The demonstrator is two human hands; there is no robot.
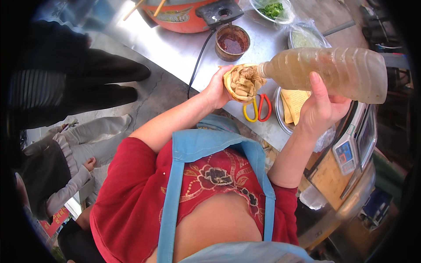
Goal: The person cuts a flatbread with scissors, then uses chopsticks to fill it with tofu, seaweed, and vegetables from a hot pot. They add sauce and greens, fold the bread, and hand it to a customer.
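Note:
My left hand [215,89] is closed around a small round yellowish bundle [244,83], with crumpled tan sheets showing inside its rim. Whether these are food or paper I cannot tell. A large ribbed plastic bottle [326,70] lies nearly level in the air, gripped from below by my right hand [325,103], its neck against the bundle's right edge. Cloudy liquid seems to be inside the bottle. Below the bundle rest scissors [258,110] with one yellow and one red handle. Beyond my left hand stands a metal pot [232,43] of dark red sauce.
On the metal table [175,57] are an orange-red pan [182,22], a bowl of chopped greens [272,11], a plastic-covered bowl [307,37] and a metal dish [279,109] with tan sheets. A scale [346,157] stands at right. People [83,131] are at left.

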